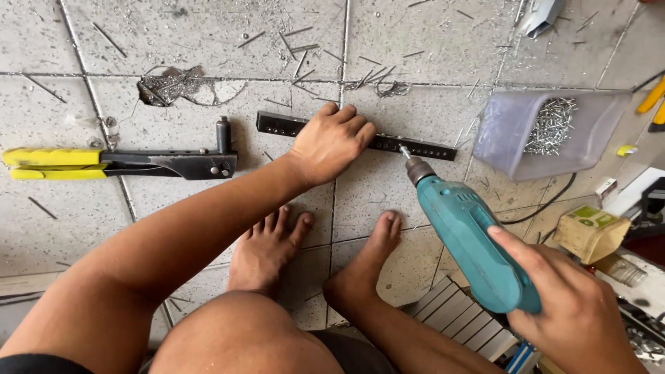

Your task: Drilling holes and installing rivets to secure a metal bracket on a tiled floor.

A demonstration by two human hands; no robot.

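Head view, looking down at a person crouched barefoot on a pale tiled floor. Across the middle of the frame lies a narrow black metal strip, flat on the tiles, with a row of small holes showing along both visible ends. Its centre is hidden under the left hand, which presses down with fingers together, pinning it in place. The right hand, at lower right, is wrapped tightly around the grip of a teal power drill. The bit slants up and left, its tip touching the strip just right of the left hand. Many holes are already there; whether more are left to drill cannot be told. Metal shavings and spent rivet pins litter the upper tiles. A yellow-handled rivet gun lies at left, and a clear tub of rivets sits at upper right.
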